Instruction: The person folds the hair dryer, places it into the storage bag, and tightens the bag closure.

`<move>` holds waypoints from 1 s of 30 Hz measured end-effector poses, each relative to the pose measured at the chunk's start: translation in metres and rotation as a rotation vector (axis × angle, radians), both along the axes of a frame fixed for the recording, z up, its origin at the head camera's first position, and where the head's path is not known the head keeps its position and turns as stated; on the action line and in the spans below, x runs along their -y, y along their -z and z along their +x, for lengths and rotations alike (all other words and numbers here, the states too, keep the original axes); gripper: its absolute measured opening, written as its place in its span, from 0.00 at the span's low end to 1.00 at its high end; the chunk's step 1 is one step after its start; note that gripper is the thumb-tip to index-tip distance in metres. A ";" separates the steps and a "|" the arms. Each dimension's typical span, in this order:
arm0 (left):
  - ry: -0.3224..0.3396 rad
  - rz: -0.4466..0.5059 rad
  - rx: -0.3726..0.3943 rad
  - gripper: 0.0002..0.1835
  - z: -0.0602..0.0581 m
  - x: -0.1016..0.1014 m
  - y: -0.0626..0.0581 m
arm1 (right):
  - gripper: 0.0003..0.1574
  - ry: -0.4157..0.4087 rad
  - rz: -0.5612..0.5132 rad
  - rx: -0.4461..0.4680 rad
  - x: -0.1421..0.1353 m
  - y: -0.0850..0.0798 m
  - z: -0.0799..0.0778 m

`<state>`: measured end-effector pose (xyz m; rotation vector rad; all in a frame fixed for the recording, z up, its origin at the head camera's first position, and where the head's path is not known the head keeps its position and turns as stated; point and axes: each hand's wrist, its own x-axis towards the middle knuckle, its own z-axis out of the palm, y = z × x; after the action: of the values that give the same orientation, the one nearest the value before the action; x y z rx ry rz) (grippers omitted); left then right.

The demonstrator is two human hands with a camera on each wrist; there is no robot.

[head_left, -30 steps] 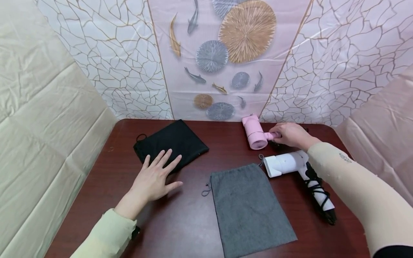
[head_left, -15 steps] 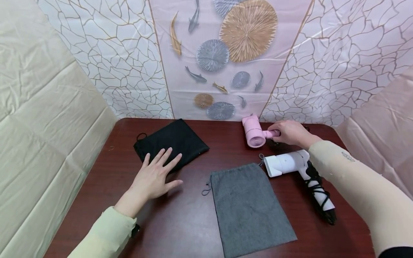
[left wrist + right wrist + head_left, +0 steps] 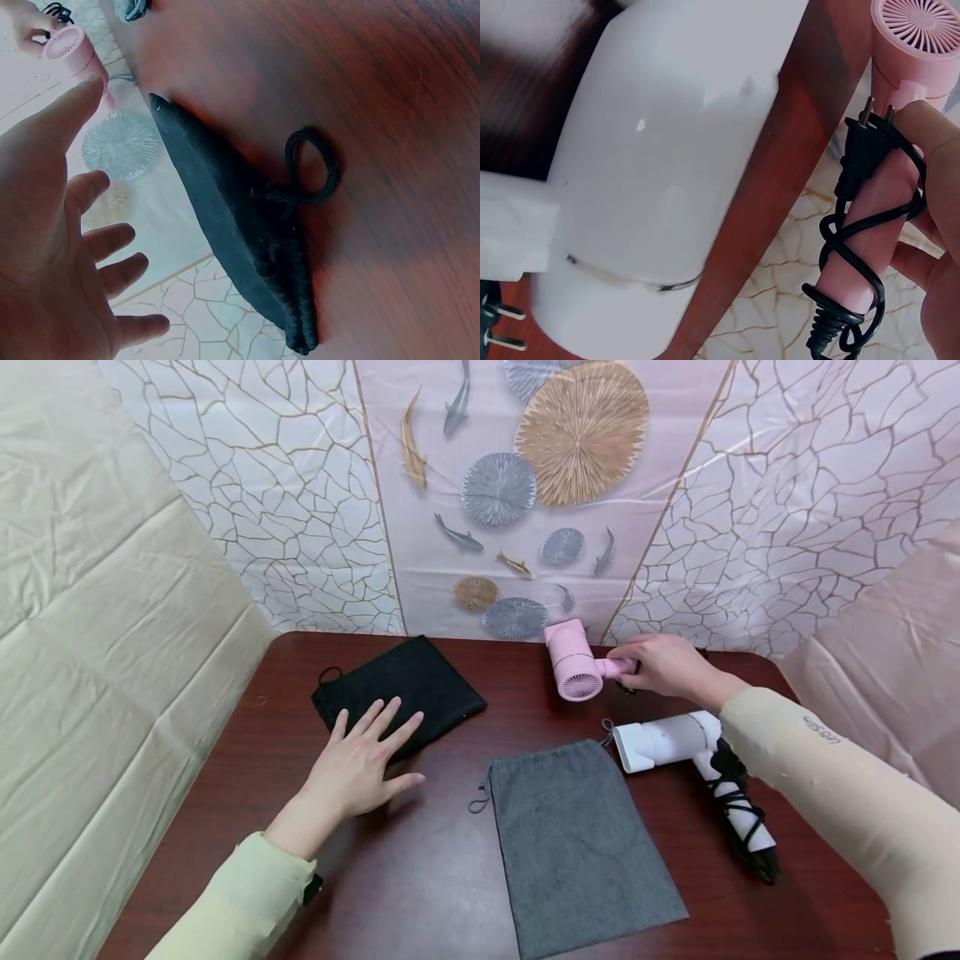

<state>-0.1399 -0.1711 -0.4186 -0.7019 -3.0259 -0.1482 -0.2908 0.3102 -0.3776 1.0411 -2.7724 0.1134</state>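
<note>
The right hand (image 3: pixel 663 664) grips the cord-wrapped handle of the pink hair dryer (image 3: pixel 573 660) at the far right of the bench (image 3: pixel 420 877). The left hand (image 3: pixel 360 768), fingers spread flat, rests partly on the black drawstring pouch (image 3: pixel 401 689) at far left.

Bare worktop (image 3: pixel 420 877) strip between black pouch (image 3: pixel 401 689) and grey pouch (image 3: pixel 581 843), open lane from front edge to back wall, white hair dryer (image 3: pixel 663 742) and corded handle blocking right side, draped walls close behind and left.
</note>
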 end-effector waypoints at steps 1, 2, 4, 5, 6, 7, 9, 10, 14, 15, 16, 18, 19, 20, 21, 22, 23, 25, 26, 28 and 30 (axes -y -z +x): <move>0.000 -0.003 0.000 0.46 0.000 0.000 -0.001 | 0.19 -0.011 -0.008 -0.010 0.003 -0.001 0.001; -0.001 -0.006 0.001 0.46 0.000 0.001 -0.001 | 0.19 -0.023 -0.017 -0.021 0.005 -0.002 0.003; -0.003 -0.010 0.004 0.47 0.001 0.002 -0.002 | 0.19 -0.051 -0.034 -0.036 0.011 -0.005 0.005; -0.004 -0.011 0.006 0.47 0.001 0.002 -0.003 | 0.19 -0.068 -0.044 -0.044 0.014 -0.005 0.007; -0.005 -0.013 0.007 0.47 0.001 0.003 -0.003 | 0.19 -0.084 -0.055 -0.054 0.017 -0.006 0.008; -0.006 -0.015 0.007 0.47 0.002 0.004 -0.004 | 0.19 -0.101 -0.063 -0.060 0.021 -0.006 0.010; -0.006 -0.019 0.006 0.47 0.002 0.005 -0.006 | 0.18 -0.136 -0.078 -0.069 0.028 -0.007 0.012; -0.006 -0.022 0.004 0.47 0.002 0.006 -0.007 | 0.18 -0.154 -0.083 -0.076 0.032 -0.007 0.014; 0.000 -0.040 -0.005 0.46 0.003 0.009 -0.011 | 0.19 -0.235 -0.106 -0.097 0.049 -0.007 0.021; 0.001 -0.044 -0.009 0.47 0.003 0.010 -0.013 | 0.19 -0.253 -0.109 -0.100 0.053 -0.007 0.024; 0.003 -0.048 -0.014 0.46 0.003 0.011 -0.014 | 0.19 -0.268 -0.112 -0.103 0.057 -0.007 0.026; 0.003 -0.054 -0.025 0.46 0.004 0.012 -0.016 | 0.19 -0.296 -0.115 -0.112 0.065 -0.007 0.031; 0.004 -0.055 -0.031 0.46 0.004 0.013 -0.017 | 0.19 -0.308 -0.115 -0.119 0.069 -0.007 0.034; 0.004 -0.057 -0.037 0.46 0.004 0.014 -0.018 | 0.20 -0.322 -0.114 -0.125 0.073 -0.006 0.036; 0.003 -0.059 -0.042 0.46 0.004 0.015 -0.019 | 0.20 -0.336 -0.110 -0.132 0.077 -0.006 0.038; 0.003 -0.061 -0.046 0.46 0.004 0.016 -0.020 | 0.20 -0.351 -0.105 -0.141 0.080 -0.005 0.040; 0.002 -0.063 -0.047 0.46 0.005 0.017 -0.021 | 0.21 -0.365 -0.101 -0.148 0.084 -0.004 0.042; 0.003 -0.068 -0.052 0.46 0.006 0.018 -0.023 | 0.22 -0.386 -0.088 -0.158 0.091 -0.001 0.045; 0.003 -0.070 -0.053 0.46 0.006 0.018 -0.024 | 0.22 -0.395 -0.083 -0.158 0.094 0.000 0.046; 0.004 -0.073 -0.057 0.46 0.007 0.020 -0.025 | 0.22 -0.405 -0.073 -0.156 0.099 0.003 0.048; 0.004 -0.076 -0.062 0.46 0.008 0.020 -0.025 | 0.22 -0.414 -0.070 -0.149 0.104 0.007 0.051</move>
<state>-0.1324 -0.1915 -0.3932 -0.7042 -2.9849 -0.0119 -0.2397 0.2058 -0.3842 1.5211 -2.3688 0.1764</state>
